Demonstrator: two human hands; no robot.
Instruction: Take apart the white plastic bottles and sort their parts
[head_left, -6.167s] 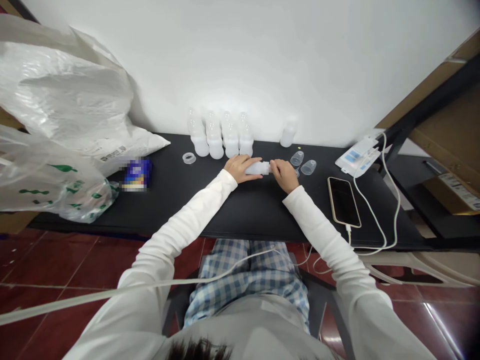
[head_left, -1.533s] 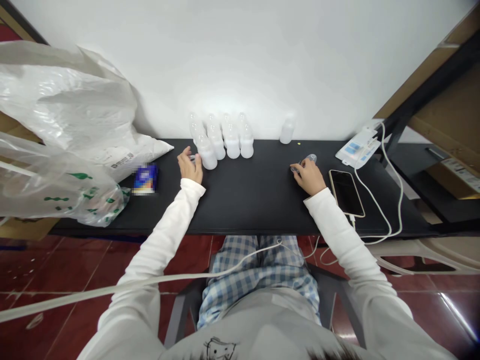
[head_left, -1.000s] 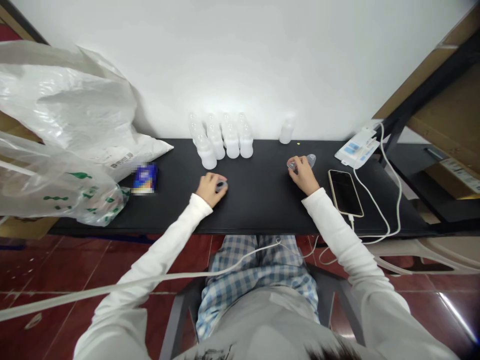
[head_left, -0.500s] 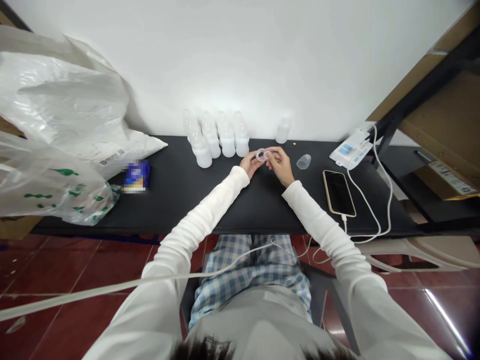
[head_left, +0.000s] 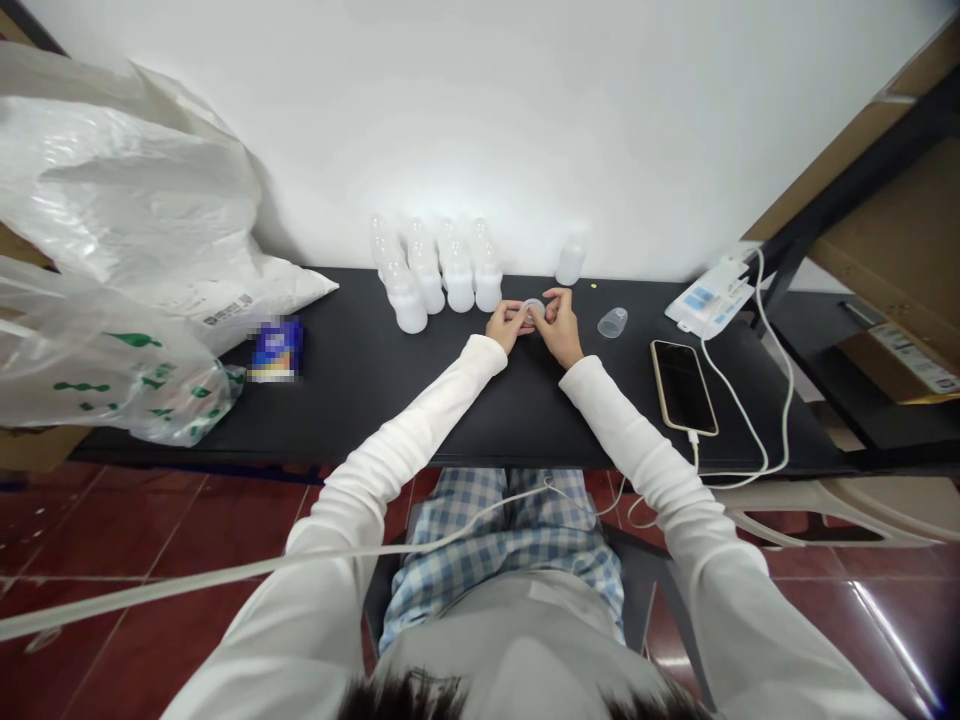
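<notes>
A small translucent ring (head_left: 534, 306), with a paler piece apparently inside it, is held between both hands just above the black table. My left hand (head_left: 508, 325) is closed on its left side, thumb over the top. My right hand (head_left: 562, 328) pinches the other side with thumb and fingers. The fingers partly cover the ring, so its fine detail is hidden. To the right of my hands lies a clear dome-shaped cap (head_left: 612, 322). Several white baby bottles (head_left: 409, 310) with clear domed tops stand in a cluster to the left.
One whitish bottle (head_left: 570, 262) stands alone by the wall. A phone (head_left: 684, 388) on a cable and a white power strip (head_left: 709, 298) are on the right. Plastic bags (head_left: 142, 200) and a blue packet (head_left: 276, 350) occupy the left. A white cable (head_left: 300, 565) crosses before my body.
The ring and the smaller round piece, previously side by side in separate hands, now overlap as one. My left thumb has come over the top, and the view has shifted slightly.
</notes>
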